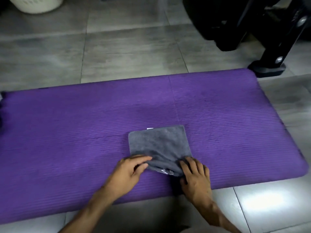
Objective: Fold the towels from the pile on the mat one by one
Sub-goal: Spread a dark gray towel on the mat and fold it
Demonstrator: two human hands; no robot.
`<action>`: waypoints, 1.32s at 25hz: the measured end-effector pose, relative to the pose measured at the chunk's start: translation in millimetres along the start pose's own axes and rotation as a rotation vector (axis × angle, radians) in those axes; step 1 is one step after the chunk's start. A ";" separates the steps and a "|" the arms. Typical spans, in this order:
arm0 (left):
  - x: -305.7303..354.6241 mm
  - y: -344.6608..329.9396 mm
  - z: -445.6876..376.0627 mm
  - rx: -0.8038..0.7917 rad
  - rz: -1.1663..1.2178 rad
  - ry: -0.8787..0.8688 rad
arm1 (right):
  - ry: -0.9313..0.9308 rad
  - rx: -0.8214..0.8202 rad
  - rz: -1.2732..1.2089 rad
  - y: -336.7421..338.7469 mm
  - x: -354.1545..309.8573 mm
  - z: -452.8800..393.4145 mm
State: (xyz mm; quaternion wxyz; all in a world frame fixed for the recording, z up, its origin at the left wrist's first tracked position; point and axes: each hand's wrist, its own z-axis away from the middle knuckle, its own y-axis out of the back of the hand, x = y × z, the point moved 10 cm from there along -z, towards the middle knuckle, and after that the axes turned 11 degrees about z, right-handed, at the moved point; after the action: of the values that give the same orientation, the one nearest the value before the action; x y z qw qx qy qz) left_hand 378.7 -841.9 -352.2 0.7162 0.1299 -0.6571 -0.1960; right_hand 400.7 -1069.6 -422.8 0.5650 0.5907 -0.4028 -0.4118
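A grey towel (159, 143) lies on the purple mat (67, 132), near the mat's front edge and a little right of centre. Its near edge is lifted and rolled toward me, showing white lettering. My left hand (129, 172) pinches the near left corner of the towel. My right hand (195, 175) grips the near right corner, fingers curled over the fabric. A small white tag peeks out at the towel's far edge. A dark bundle at the mat's far left edge (1, 105) is mostly cut off by the frame.
Grey floor tiles (126, 47) surround the mat. A white laundry basket (35, 4) stands at the back left. Black metal equipment with a foot (267, 69) stands at the back right, close to the mat's far right corner.
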 end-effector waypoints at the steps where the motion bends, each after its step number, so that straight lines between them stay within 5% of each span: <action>1: 2.0 10.0 -3.0 0.007 0.096 0.074 | -0.020 0.041 -0.054 12.7 6.0 -6.9; 5: 9.5 44.7 -4.0 0.080 0.514 0.255 | 0.105 0.103 -0.382 91.4 14.0 -50.2; 11: -11.8 71.2 -13.3 0.332 0.727 0.324 | 0.044 -0.232 -0.790 138.0 19.3 -111.7; 14: -65.5 68.6 -7.9 0.471 0.372 0.453 | -0.130 -0.298 -0.754 64.2 16.5 -134.8; 16: -79.7 47.6 -8.4 0.288 -0.113 0.415 | -0.239 -0.400 -0.649 7.9 17.2 -126.3; 19: -87.9 -9.4 5.1 -0.026 -0.460 0.349 | -0.290 -0.389 -0.508 -22.7 14.1 -101.9; 22: -86.9 -17.6 14.0 0.040 -0.576 0.278 | -0.305 -0.193 -0.342 -6.5 12.9 -96.4; 33: -100.4 -24.5 22.2 -0.049 -0.703 0.276 | -0.377 -0.226 -0.528 3.6 7.5 -100.7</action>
State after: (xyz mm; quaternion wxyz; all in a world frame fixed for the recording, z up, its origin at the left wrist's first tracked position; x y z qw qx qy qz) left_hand 348.0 -816.8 -450.2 0.6898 0.3554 -0.4648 -0.4263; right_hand 498.0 -1043.0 -417.1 0.4161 0.5218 -0.2853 -0.6879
